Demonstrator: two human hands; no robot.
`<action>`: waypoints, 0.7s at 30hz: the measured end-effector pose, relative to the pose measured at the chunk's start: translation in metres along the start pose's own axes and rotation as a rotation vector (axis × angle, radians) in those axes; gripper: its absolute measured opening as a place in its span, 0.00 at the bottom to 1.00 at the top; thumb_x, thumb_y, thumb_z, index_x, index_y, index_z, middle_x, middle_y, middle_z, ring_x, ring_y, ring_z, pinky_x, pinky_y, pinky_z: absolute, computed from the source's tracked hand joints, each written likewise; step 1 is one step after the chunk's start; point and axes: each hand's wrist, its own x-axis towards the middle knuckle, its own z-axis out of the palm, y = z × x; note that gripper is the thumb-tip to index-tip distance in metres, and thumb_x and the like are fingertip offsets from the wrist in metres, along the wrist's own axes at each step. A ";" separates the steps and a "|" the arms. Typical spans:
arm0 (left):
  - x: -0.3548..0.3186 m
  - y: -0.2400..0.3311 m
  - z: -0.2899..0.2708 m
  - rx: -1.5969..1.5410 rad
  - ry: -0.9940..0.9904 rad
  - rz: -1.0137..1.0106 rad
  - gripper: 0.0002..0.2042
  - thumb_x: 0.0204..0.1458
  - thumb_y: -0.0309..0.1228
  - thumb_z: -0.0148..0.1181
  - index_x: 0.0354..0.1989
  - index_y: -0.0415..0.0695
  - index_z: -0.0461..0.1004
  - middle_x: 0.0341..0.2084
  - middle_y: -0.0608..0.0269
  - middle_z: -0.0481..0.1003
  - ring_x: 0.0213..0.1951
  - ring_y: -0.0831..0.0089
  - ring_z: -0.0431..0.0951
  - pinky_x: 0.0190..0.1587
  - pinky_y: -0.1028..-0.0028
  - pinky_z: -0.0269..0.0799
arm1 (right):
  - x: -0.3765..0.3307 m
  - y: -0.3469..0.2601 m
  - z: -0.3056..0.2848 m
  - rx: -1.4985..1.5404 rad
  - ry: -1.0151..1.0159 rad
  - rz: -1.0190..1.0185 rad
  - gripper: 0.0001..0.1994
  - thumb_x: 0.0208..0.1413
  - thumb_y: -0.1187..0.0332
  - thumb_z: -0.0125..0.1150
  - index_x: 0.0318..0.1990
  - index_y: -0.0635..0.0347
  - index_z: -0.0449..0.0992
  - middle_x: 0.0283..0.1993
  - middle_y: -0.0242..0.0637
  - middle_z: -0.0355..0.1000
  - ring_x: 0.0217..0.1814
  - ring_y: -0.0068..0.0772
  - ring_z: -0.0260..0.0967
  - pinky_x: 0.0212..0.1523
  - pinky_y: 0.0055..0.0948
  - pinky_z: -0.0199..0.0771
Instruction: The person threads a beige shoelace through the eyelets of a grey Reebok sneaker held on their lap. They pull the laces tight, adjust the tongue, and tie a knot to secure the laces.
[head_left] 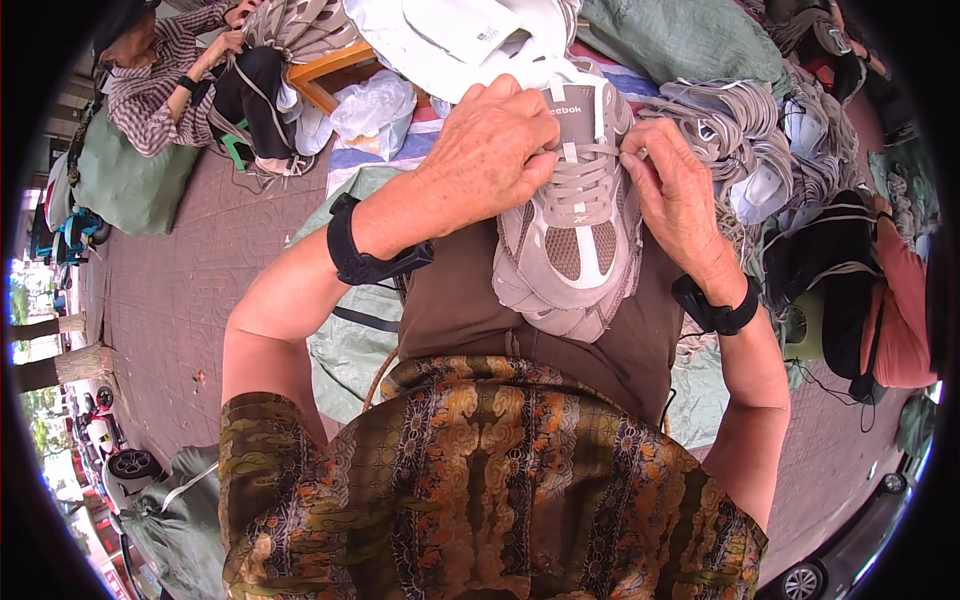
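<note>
A grey-brown sneaker upper (580, 252) with white trim rests on my lap, its toe toward me. More uppers (572, 322) lie stacked beneath it. A flat grey shoelace (582, 182) crosses the eyelets in several rows below the tongue (574, 112). My left hand (490, 145) is closed at the left eyelet edge, fingers curled in; what they grip is hidden. On the opposite edge, my right hand (675, 190) pinches the shoelace between thumb and forefinger near the upper rows. Both wrists wear black straps.
White material (450, 35) lies just beyond my hands. Bundled grey uppers (730, 130) are heaped at the right. A clear plastic bag (375, 112) sits near a wooden stool (325, 75). One person (165, 90) sits at far left, another (895, 310) at right. Green sacks (135, 175) stand around.
</note>
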 end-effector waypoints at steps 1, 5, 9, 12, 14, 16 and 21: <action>-0.001 0.000 -0.001 -0.002 -0.005 0.008 0.06 0.44 0.30 0.60 0.28 0.42 0.76 0.30 0.60 0.70 0.39 0.61 0.68 0.44 0.63 0.64 | 0.001 -0.004 0.000 0.016 0.018 0.032 0.09 0.52 0.80 0.58 0.41 0.63 0.69 0.39 0.38 0.67 0.33 0.36 0.68 0.34 0.29 0.70; 0.002 0.004 -0.004 0.054 0.014 0.073 0.07 0.44 0.30 0.59 0.28 0.40 0.77 0.30 0.60 0.71 0.40 0.60 0.67 0.48 0.62 0.61 | -0.002 -0.004 0.000 0.065 -0.013 0.058 0.07 0.51 0.75 0.58 0.39 0.60 0.70 0.38 0.45 0.68 0.40 0.55 0.67 0.37 0.44 0.70; 0.003 0.001 0.016 0.119 0.069 0.129 0.07 0.45 0.31 0.57 0.25 0.39 0.76 0.28 0.58 0.71 0.39 0.61 0.67 0.51 0.62 0.60 | -0.003 0.004 0.005 0.009 -0.002 -0.012 0.07 0.52 0.77 0.59 0.38 0.62 0.68 0.36 0.41 0.67 0.32 0.39 0.66 0.34 0.32 0.68; 0.000 -0.005 0.022 -0.083 0.063 -0.015 0.07 0.45 0.30 0.55 0.23 0.39 0.75 0.26 0.57 0.72 0.38 0.60 0.68 0.50 0.62 0.61 | -0.003 -0.001 0.002 0.142 -0.047 0.110 0.07 0.53 0.78 0.59 0.37 0.62 0.67 0.32 0.37 0.65 0.27 0.28 0.64 0.31 0.25 0.66; -0.001 -0.006 0.020 -0.176 0.052 -0.063 0.07 0.44 0.29 0.54 0.22 0.39 0.74 0.25 0.57 0.72 0.37 0.59 0.68 0.50 0.62 0.61 | -0.003 -0.005 0.000 0.337 -0.074 0.238 0.07 0.53 0.78 0.59 0.37 0.62 0.68 0.29 0.35 0.65 0.26 0.25 0.62 0.29 0.25 0.64; -0.002 -0.004 0.020 -0.240 0.051 -0.099 0.06 0.44 0.29 0.54 0.21 0.40 0.73 0.24 0.57 0.72 0.37 0.59 0.68 0.50 0.62 0.61 | -0.003 -0.006 -0.001 0.564 -0.069 0.343 0.06 0.54 0.77 0.58 0.37 0.61 0.69 0.28 0.33 0.64 0.25 0.23 0.60 0.27 0.24 0.62; -0.002 -0.006 0.020 -0.262 0.051 -0.097 0.06 0.44 0.29 0.54 0.21 0.40 0.74 0.24 0.58 0.73 0.38 0.59 0.68 0.50 0.62 0.61 | 0.001 -0.014 -0.012 -0.228 -0.067 -0.184 0.07 0.52 0.75 0.59 0.38 0.60 0.70 0.27 0.34 0.64 0.25 0.33 0.64 0.26 0.31 0.67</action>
